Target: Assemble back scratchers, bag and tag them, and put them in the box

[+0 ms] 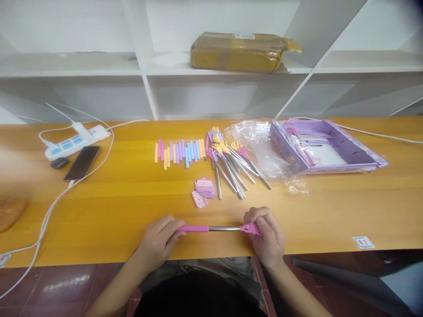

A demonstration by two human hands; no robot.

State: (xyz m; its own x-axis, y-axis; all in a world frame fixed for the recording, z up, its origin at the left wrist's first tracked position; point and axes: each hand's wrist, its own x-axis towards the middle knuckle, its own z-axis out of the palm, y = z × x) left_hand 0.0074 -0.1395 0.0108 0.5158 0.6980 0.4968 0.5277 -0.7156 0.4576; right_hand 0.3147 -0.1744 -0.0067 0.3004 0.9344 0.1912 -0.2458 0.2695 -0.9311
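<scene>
Nearest: left hand (160, 237) with fingers gripping the pink sleeve (194, 228); right hand (269, 240), fingers wrapped round the pink claw (250, 228). Bare rod (224, 228) shows between. Scratcher held level, crosswise, at the near side of the surface (125, 202).

Step in hand, my reading: seating sleeve on rod. Next move seems to want a straight push along the rod, both ends in line, prongs spared the pressure.

Beyond: cards (205, 187), loosely piled. Farther: loose sleeves (180, 152) in uneven row; claw-topped rods (231, 171) heaped right of them, most lower ends bare metal. Bags (261, 145) touch box (350, 149).
</scene>
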